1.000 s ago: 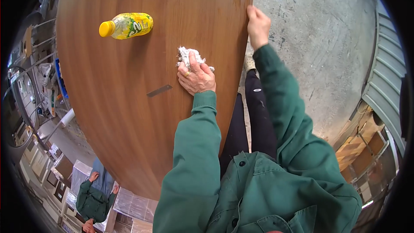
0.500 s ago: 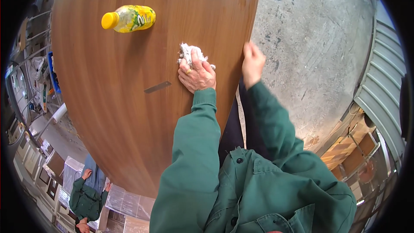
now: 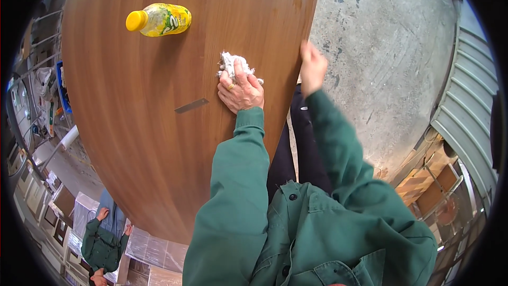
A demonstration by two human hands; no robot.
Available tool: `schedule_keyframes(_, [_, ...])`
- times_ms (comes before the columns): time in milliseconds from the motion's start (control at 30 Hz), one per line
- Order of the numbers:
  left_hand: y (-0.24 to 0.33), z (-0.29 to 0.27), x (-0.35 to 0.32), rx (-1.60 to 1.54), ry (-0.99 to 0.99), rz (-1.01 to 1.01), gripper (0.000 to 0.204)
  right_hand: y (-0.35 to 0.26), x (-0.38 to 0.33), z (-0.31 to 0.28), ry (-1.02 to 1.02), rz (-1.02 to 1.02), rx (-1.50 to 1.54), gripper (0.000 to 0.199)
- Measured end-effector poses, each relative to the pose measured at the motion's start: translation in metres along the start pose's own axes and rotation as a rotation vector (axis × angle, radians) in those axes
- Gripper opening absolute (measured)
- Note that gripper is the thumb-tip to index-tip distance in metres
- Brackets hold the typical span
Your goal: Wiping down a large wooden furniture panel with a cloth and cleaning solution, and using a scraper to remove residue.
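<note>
My left hand (image 3: 242,92) presses a crumpled white rag (image 3: 233,66) onto a large brown wood-grain panel (image 3: 153,143), its fingers bent over the cloth. At the panel's right edge is my right hand (image 3: 313,64), fingers curled closed and slightly blurred by motion. What those fingers hold, if anything, is hidden. Left of the left hand lies a thin flat metal blade (image 3: 191,106). Farther off, a yellow-capped plastic bottle (image 3: 165,20) with a yellow and green label stands on the panel.
Grey concrete floor (image 3: 381,63) stretches right of the panel, up to a ribbed metal shutter (image 3: 468,100). At the lower left, another person in green (image 3: 103,243) is beside plastic-wrapped boxes (image 3: 153,249). Racks and clutter line the left side.
My right hand has slid a little farther away along the panel's edge. The left hand and the rag stay in nearly the same place.
</note>
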State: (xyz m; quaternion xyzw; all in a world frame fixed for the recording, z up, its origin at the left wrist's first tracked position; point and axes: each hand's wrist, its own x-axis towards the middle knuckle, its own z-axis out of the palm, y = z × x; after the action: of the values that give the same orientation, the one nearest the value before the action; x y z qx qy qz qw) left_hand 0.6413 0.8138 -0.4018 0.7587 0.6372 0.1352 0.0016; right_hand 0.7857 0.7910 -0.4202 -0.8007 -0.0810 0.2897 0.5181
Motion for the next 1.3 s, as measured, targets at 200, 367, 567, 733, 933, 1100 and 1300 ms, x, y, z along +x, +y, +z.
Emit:
schedule_keyframes(200, [0.012,0.000,0.003,-0.038,0.030,0.005,0.046,0.000,-0.002,-0.003,0.083,-0.096,0.062,0.024])
schedule_keyframes(367, [0.007,-0.001,0.001,-0.014,0.021,0.003,0.044,-0.035,0.047,0.015,0.040,-0.105,0.125,0.026])
schedule_keyframes(567, [0.000,0.002,0.004,-0.006,0.077,0.046,0.049,0.015,-0.028,-0.004,0.031,-0.073,-0.004,0.026])
schedule_keyframes(733, [0.010,0.001,0.001,-0.026,0.027,0.014,0.048,-0.027,0.053,0.013,0.076,-0.068,0.189,0.028])
schedule_keyframes(933, [0.002,-0.001,0.004,-0.004,0.031,0.006,0.045,0.016,-0.033,-0.005,0.040,-0.059,-0.023,0.024])
schedule_keyframes(1100, [0.012,0.000,0.003,-0.049,0.017,-0.002,0.045,-0.034,0.057,0.015,0.083,-0.070,0.213,0.025])
schedule_keyframes(1300, [-0.001,-0.001,0.002,0.000,0.040,0.012,0.045,0.018,-0.047,-0.008,0.013,-0.002,-0.016,0.027])
